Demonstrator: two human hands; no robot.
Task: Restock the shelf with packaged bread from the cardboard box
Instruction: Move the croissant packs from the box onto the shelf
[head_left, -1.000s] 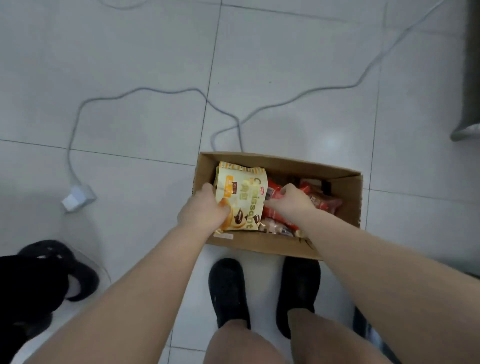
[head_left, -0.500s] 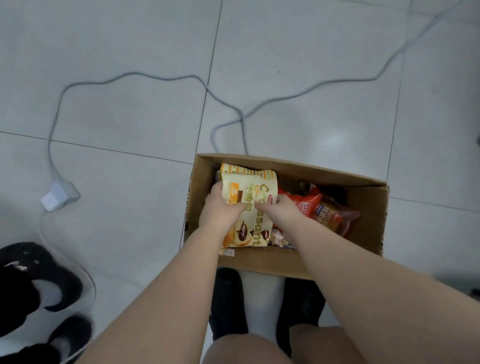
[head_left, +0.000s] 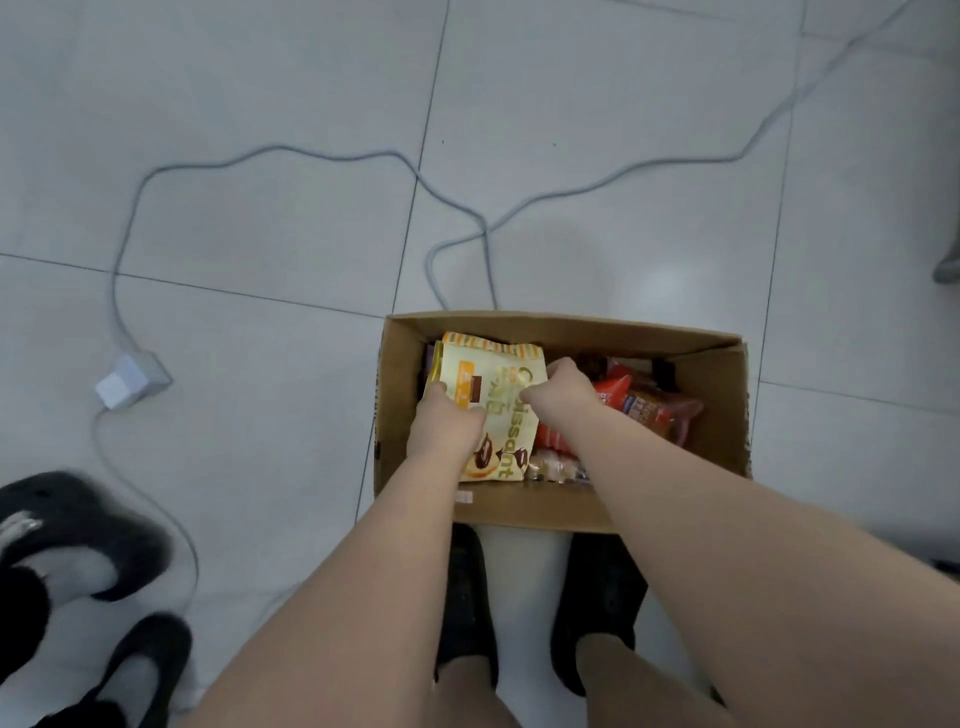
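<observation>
Film: yellow croissant pack (head_left: 511, 415), glossy, standing on edge at the left end of the box (head_left: 696, 348).
Left hand (head_left: 447, 428): curled round the pack's left edge, thumb across the front.
Right hand (head_left: 563, 387): pinching the pack near its upper right edge, fingers bent over the print.
Grip: both hands closed on the same pack; lift not yet done, bottom edge down among the other goods.
Other packs: red packs (head_left: 644, 410) lying at the right, touching the yellow one; pale wrapped items (head_left: 553, 470) at the near wall.
Shelf: not in view; only a grey foot (head_left: 948, 270) at the right edge, possibly furniture.
Risk, slip: slick film, edge-only hold; likely to slide loose on a quick pull.
Risk, crush: soft bread inside; likely dented by a hard squeeze.
Risk, snag: red packs pressed against it; may ride up and spill over the wall.
Floor: pale tiles, grey cable (head_left: 467, 208) looping just behind the box, white plug block (head_left: 132, 379) at left.
Obstacles: cable underfoot on any step forward; black slippers (head_left: 78, 545) at lower left; own black shoes (head_left: 467, 597) tight against the box.
</observation>
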